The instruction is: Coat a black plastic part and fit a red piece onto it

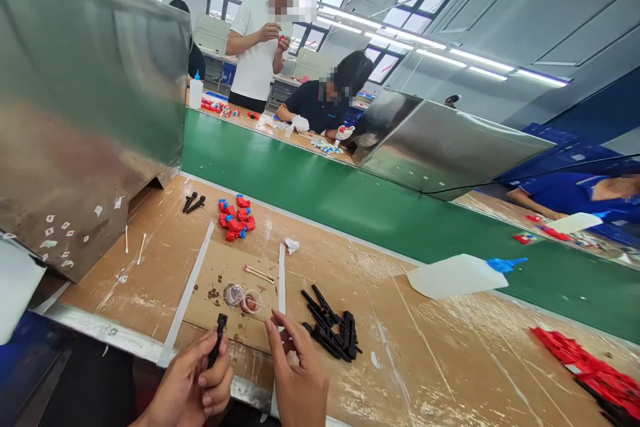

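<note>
A black part (221, 325) stands upright over the bench's near edge, gripped between the thumb and curled fingers of the left hand (196, 383). The right hand (299, 373) is half curled, thumb and forefinger tips close together near a swab stick (256, 304) in a small round cup (253, 302); I cannot tell whether they touch it. That cup sits beside another clear container (233, 295) on spotted cardboard (203, 280), with more swabs (259, 273) towards its far edge. Black parts (333, 327) lie in a pile to the right; red-and-blue parts (237, 219) cluster near the bench's far edge, and a white bottle (457, 277) lies further right along it. On the metal panel (95, 120) at the left end, small white stickers (64, 225) bear red marks too small to read.
</note>
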Tool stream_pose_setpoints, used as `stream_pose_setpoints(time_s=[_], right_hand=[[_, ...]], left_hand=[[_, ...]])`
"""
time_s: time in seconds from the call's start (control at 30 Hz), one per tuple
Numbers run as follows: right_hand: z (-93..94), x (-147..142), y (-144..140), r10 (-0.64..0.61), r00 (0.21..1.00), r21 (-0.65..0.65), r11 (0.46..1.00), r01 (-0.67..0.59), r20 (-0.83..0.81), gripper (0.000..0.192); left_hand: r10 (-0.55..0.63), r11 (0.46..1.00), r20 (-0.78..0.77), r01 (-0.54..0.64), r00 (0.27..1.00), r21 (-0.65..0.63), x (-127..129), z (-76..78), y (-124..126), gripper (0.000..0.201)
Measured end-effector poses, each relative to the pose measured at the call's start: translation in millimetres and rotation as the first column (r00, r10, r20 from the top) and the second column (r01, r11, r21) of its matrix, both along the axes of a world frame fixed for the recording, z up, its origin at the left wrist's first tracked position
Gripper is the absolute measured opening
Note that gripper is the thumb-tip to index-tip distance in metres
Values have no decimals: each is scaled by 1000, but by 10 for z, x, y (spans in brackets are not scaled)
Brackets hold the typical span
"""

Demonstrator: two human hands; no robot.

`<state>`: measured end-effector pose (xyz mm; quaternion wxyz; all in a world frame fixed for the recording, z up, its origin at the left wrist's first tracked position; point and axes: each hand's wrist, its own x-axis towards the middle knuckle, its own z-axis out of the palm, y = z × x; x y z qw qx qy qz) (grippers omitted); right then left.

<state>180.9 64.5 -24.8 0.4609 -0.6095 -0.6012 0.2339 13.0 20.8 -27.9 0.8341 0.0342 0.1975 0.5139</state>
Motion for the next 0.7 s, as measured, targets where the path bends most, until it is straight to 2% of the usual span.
stream_pose_setpoints(time_s=[0.1, 0.23, 0.43, 0.5, 0.57, 0.63, 0.7], right_hand=[[-13, -14, 121, 26, 996, 28, 999, -28, 82, 30], [-14, -74, 174, 71, 993, 23, 997, -73, 96, 24], [2, -47, 142, 98, 984, 36, 994, -105, 151, 25], [98, -19, 142, 61, 979, 66, 995, -75, 193, 29], [279, -58, 227, 48, 966, 133, 987, -84, 255, 31], [508, -224, 452, 126, 938, 172, 967, -188, 322, 28], [708, -534, 830, 289, 875, 105, 929, -354, 389, 27]], left_hand=[[-45, 999, 107, 46, 993, -11, 6, -62, 35, 26], [-54, 998, 99, 56, 994, -12, 3, -126, 42, 28], [-79, 995, 92, 73, 993, 71, 42, -266, 24, 27], [-79, 993, 88, 70, 993, 96, 58, -314, 39, 30], [-73, 994, 53, 68, 996, 82, 56, -345, 65, 34], [-71, 997, -2, 71, 997, 25, 30, -348, 90, 34], [-79, 996, -33, 78, 996, -32, -15, -317, 96, 29]])
